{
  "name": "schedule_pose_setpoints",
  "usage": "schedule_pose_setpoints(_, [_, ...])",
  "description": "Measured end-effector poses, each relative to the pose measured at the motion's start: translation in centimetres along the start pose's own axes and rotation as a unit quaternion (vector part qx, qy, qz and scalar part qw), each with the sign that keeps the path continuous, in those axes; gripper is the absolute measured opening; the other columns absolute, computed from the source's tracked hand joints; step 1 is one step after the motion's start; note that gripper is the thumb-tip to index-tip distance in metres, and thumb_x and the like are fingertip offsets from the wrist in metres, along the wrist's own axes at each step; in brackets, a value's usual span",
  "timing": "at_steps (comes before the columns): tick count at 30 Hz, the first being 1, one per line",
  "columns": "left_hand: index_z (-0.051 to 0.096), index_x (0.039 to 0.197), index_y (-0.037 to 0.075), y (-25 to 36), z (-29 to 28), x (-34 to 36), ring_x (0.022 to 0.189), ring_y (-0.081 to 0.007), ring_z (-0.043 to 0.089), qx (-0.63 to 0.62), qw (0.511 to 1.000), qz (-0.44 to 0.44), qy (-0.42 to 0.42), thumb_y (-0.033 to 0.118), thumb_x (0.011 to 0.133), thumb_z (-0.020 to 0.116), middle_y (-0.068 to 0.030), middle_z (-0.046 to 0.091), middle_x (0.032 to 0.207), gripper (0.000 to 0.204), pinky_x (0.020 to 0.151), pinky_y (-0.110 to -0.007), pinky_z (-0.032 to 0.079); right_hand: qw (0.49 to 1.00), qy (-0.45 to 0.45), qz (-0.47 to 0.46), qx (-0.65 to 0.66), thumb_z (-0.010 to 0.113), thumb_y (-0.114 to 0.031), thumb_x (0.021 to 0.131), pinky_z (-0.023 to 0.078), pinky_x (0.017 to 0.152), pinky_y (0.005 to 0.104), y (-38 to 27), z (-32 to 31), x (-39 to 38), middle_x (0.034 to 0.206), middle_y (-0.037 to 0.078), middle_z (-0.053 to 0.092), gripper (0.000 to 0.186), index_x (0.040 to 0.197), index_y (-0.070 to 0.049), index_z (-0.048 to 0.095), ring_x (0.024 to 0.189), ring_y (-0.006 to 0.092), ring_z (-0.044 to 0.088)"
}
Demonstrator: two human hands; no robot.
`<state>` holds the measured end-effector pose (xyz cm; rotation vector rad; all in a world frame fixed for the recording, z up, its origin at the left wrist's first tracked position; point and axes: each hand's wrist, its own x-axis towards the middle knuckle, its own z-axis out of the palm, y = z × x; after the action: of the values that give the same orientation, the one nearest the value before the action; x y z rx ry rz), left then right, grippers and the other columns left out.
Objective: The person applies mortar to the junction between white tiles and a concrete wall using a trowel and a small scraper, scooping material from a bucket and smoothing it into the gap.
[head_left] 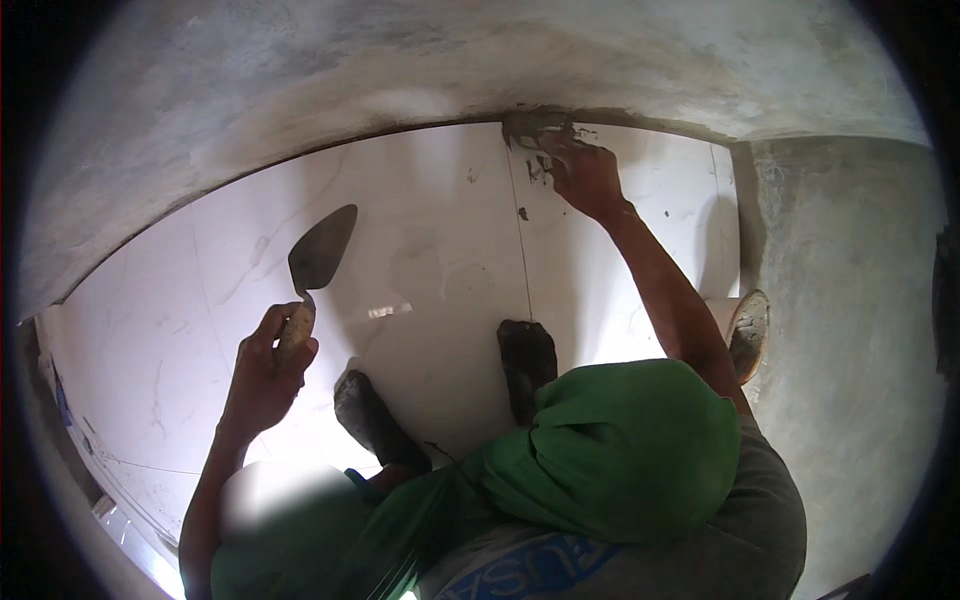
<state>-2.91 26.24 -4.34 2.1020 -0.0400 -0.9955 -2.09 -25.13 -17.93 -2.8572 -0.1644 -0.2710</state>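
At the foot of the wall (330,80) spreads the white tiled floor (430,220). Well apart from that wall, your left hand (268,375) grips the trowel (320,250). Your right hand (585,178), fingers bent, works mortar (525,128) at the wall's base; whether it pinches any, I can't tell. You seem mid-packing; smoothing calls for light pressure.

- Trowel blade (322,250), left: grey metal, dull and smooth-looking.
- Trowel handle (295,330): looks like wood, matt and worn.
- Mortar (532,126), far edge: grey cement paste, rough and smeared.
- Floor tiles (430,230): smooth, glossy, mirroring light, with a marble-like veined finish.
- Far wall (330,70) and right wall (850,240): matt, mottled cement render.
- Container (750,335), right: rough, crusted inside; its material is unclear.
- Trousers (640,450), near: matt, creased green cloth.
- Shirt (765,490): matt grey cloth.
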Motion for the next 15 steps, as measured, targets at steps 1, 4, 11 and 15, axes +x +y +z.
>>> schedule_pose_setpoints(1, [0.057,0.141,0.001,-0.1,0.1,-0.1,0.061,-0.0101,0.060,-0.003,1.000,-0.008,-0.006,0.021,0.103,0.063,-0.0061,0.066,0.085,0.043,0.052,-0.030,0.051,1.000,0.001,0.002,0.003,0.069,-0.006,0.089,0.063,0.091,0.0448,0.0,1.5,0.4,0.115,0.015,0.080,0.039,0.126,-0.013,0.078,0.100,0.0379,0.077])
schedule_pose_setpoints(4, [0.057,0.140,0.000,-0.1,0.3,-0.4,0.060,-0.0101,0.059,-0.005,1.000,-0.013,-0.013,0.022,0.103,0.062,-0.0058,0.065,0.085,0.043,0.052,-0.030,0.050,0.995,0.069,-0.045,-0.055,0.070,-0.007,0.088,0.063,0.088,0.0452,-0.6,3.8,0.8,0.111,0.014,0.081,0.039,0.125,-0.012,0.078,0.099,0.0364,0.077])
schedule_pose_setpoints(11, [0.058,0.139,-0.003,-1.8,-0.1,-1.2,0.059,-0.0095,0.059,-0.006,0.999,-0.042,0.015,0.024,0.105,0.061,-0.0053,0.066,0.084,0.043,0.051,-0.030,0.050,0.979,-0.191,0.042,-0.054,0.072,-0.009,0.085,0.063,0.090,0.0452,-2.0,-0.5,0.9,0.121,0.011,0.078,0.045,0.129,-0.016,0.076,0.110,0.0333,0.075])
schedule_pose_setpoints(15, [0.057,0.139,0.002,-1.1,-0.3,0.1,0.061,-0.0149,0.067,0.006,0.999,-0.054,-0.005,0.018,0.103,0.066,-0.0103,0.072,0.093,0.041,0.057,-0.033,0.055,0.995,0.040,-0.069,-0.056,0.074,-0.010,0.084,0.061,0.101,0.0437,-0.9,3.5,0.6,0.140,0.008,0.072,0.051,0.135,-0.017,0.074,0.128,0.0312,0.069])
